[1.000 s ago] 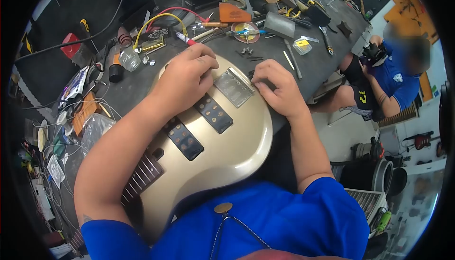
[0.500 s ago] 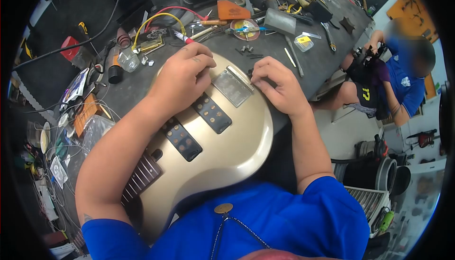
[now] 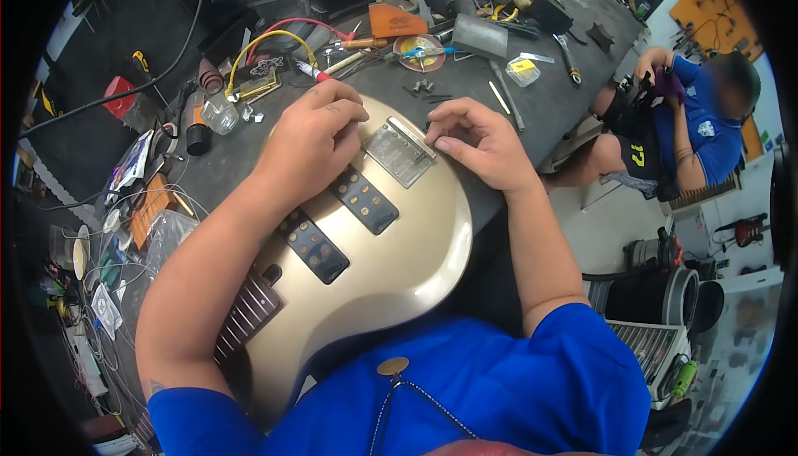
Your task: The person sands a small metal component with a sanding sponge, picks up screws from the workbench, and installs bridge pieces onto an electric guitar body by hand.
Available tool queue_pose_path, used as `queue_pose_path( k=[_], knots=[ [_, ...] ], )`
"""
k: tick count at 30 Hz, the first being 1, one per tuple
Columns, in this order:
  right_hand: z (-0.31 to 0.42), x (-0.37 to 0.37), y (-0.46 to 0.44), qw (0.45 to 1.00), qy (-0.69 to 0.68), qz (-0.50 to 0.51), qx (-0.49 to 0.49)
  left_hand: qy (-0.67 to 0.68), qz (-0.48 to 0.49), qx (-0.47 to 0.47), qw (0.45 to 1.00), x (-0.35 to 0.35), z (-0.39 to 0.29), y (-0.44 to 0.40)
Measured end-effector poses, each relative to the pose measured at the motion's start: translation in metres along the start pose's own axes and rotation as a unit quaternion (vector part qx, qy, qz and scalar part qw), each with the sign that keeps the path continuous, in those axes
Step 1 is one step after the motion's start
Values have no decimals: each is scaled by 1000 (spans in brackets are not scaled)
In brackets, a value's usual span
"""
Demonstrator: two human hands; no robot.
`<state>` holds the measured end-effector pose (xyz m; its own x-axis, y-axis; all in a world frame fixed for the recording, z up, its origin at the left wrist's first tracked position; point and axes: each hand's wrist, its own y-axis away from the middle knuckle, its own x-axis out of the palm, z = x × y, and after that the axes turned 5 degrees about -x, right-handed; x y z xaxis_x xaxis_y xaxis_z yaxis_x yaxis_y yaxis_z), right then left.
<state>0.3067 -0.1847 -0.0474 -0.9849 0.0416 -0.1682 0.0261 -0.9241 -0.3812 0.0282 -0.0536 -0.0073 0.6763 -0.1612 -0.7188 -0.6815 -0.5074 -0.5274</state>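
A gold electric guitar body [image 3: 391, 265] lies across the front of the bench, with its fretted neck [image 3: 248, 316] toward the lower left. It has a metal bridge [image 3: 397, 153] and two black pickups [image 3: 364, 198] with brass-coloured pole pieces. My left hand [image 3: 320, 130] rests on the body just left of the bridge, fingers curled in. Whatever is under those fingers is hidden. At the bridge's right end, my right hand [image 3: 482, 142] has thumb and forefinger brought together in a pinch. Anything between those fingertips is too small to name.
Small screws [image 3: 422, 87], an orange block [image 3: 397, 19], a grey block [image 3: 480, 36], a clear box [image 3: 523, 72] and pliers [image 3: 568, 59] lie on the bench. Yellow and red leads are at its back left. A person in blue [image 3: 706, 123] sits at the right, hands on a purple cloth.
The view has shifted slightly, moving the guitar left in the frame. My right hand's fingers have arched, showing a wider gap behind the fingertips. The seated person's purple cloth has risen.
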Motion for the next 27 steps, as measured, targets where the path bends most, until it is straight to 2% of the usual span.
queue_pose_path(
  k=[6, 12, 18, 21, 24, 25, 26, 27],
  knots=[
    [-6, -8, 1, 998, 9, -13, -60, -1, -4, 5, 1000, 1, 0, 0],
    [-8, -17, 0, 998, 66, 5, -9, 5, 0, 3, 1000, 0, -1, 0],
    [5, -10, -9, 993, 101, 56, -25, 9, 0, 3, 1000, 0, -1, 0],
    [-13, -22, -7, 997, 56, 22, -42, 21, 6, -20, 1000, -2, -2, -2],
    [-30, -42, -10, 998, 6, -66, 18, 29, 9, -50, 998, -4, -2, -6],
    [-28, -42, -18, 989, 34, -144, -8, 60, 25, -87, 994, -2, 0, -15],
    [-30, -43, -21, 987, 0, -163, -5, 103, 27, -146, 984, 2, 3, -14],
    [-33, -44, -22, 984, -32, -178, 1, 94, 40, -168, 981, -1, -1, -23]
  ],
)
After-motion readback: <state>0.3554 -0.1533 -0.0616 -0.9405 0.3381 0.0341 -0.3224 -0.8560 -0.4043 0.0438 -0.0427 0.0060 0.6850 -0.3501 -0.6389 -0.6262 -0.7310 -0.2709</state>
